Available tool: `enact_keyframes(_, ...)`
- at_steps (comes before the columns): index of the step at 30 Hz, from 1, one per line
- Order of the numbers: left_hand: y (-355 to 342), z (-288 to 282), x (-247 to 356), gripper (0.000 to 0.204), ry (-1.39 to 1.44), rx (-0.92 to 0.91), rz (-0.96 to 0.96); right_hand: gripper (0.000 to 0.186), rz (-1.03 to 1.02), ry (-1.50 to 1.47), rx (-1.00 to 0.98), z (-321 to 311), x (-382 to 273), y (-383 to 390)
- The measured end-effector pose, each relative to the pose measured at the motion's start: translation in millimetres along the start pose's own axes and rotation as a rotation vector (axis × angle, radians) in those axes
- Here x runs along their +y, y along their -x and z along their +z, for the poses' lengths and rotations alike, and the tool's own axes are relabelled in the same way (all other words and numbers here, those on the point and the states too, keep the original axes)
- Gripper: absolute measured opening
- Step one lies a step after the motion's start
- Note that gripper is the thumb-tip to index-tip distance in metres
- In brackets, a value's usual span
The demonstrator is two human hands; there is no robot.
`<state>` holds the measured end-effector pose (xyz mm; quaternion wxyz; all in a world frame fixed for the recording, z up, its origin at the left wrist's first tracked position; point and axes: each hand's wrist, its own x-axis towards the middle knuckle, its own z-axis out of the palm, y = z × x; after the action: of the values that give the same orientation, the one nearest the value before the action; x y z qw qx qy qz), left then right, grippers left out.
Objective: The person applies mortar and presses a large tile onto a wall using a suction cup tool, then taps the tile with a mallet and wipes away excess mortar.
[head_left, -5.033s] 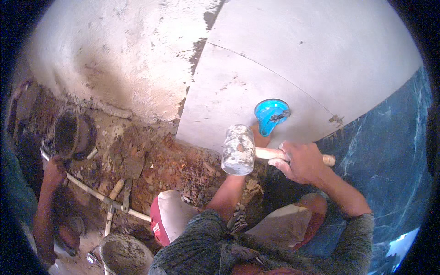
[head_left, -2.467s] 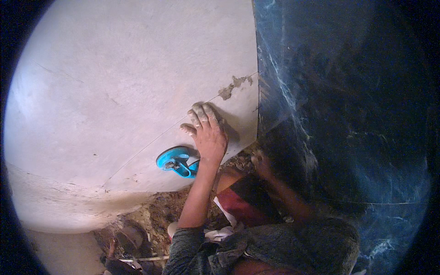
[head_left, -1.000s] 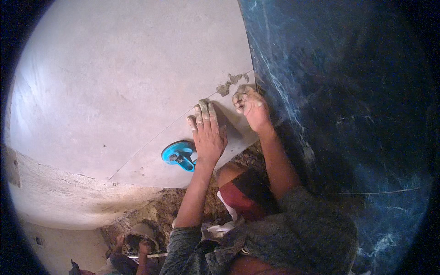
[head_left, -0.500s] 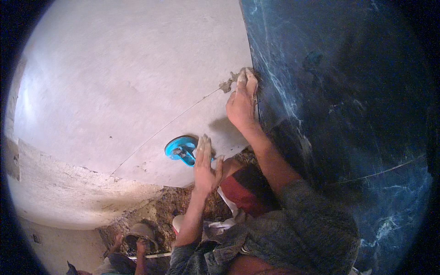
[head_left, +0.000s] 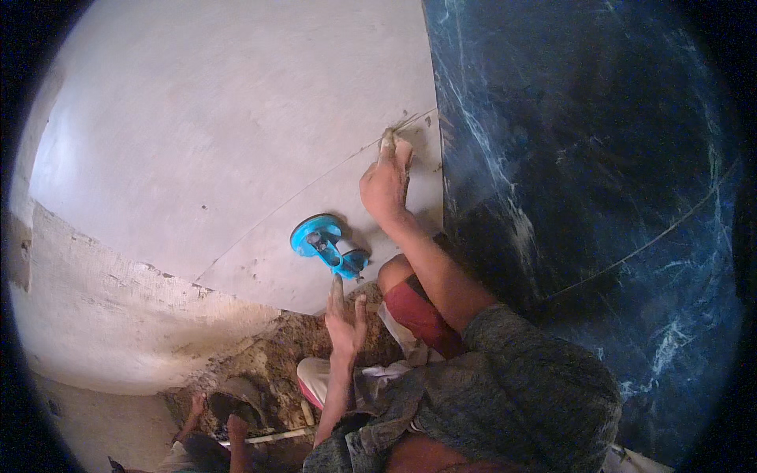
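My right hand (head_left: pixel 386 181) touches the joint line between two large pale wall tiles (head_left: pixel 197 142). Its fingers are curled together; what they hold, if anything, is hidden. Thin grey mortar smears (head_left: pixel 414 121) fan out from the fingertips toward the edge of a dark blue marbled tile (head_left: pixel 583 158). Below and left of that hand, a blue suction cup lifter (head_left: pixel 325 240) is stuck on the lower pale tile. My left hand (head_left: pixel 344 327) hangs just under the lifter, fingers stretched out, holding nothing. Its fingertips come close to the lifter's lower end; contact is unclear.
Rough brown soil or rubble (head_left: pixel 260 351) lies at the foot of the tiles. At the lower left a co-worker's hands (head_left: pixel 236 428) are beside a round bucket (head_left: pixel 236 402). A pale rod (head_left: pixel 276 436) lies nearby. Bare plastered wall (head_left: pixel 102 299) continues leftward.
My right hand has slid left and slightly down along the joint, and the thick mortar lumps are now thin smears. My left hand has dropped away from beside the lifter to below it.
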<state>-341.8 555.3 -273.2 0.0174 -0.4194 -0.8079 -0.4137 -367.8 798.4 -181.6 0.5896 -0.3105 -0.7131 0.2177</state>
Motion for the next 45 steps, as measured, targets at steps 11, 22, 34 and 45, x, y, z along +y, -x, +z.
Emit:
enact_keyframes(11, 53.7, -32.2, -43.6, 0.05, 0.061, 0.176, -0.195, 0.032, 0.173, -0.756, -0.578, -22.9, -86.9, 88.5)
enact_keyframes(22, 139.1, -88.1, -90.1, 0.05, 0.016, 0.492, -0.533, 0.042, -0.211, -0.116, -1.532, -30.2, -70.5, 222.7)
enact_keyframes(34, -163.7, -32.5, 124.5, 0.095, -0.285, 0.458, 0.526, 0.041, -0.324, -0.293, -1.486, 4.8, -11.6, 261.3)
enact_keyframes(45, -283.5, 82.8, 159.0, 0.103, -0.684, 0.422, 0.563, 0.033, -0.351, -0.468, -1.067, -28.1, -3.5, 231.2)
